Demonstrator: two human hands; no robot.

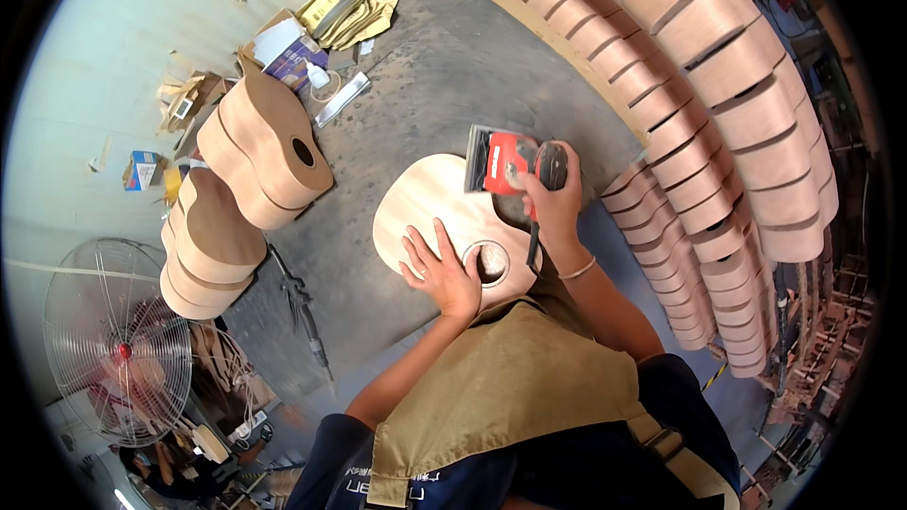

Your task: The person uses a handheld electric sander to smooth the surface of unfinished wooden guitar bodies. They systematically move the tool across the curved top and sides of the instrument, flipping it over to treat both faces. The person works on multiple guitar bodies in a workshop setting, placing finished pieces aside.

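An unfinished pale wooden guitar body (425, 203) lies flat on the grey workbench (444, 76), its round sound hole (491, 263) near me. My left hand (442, 269) rests flat on the top, fingers spread, just left of the sound hole. My right hand (553, 198) grips a red and black electric sander (505, 161), which sits on the upper right part of the guitar body. A black cord hangs from the sander past my wrist.
Stacks of bare guitar bodies stand at the left (265, 151) and in long rows on the right (718, 132). Boxes and sandpaper sheets (345, 14) lie at the bench's far end. A floor fan (113, 345) stands lower left. A black tool (302, 307) lies by the bench edge.
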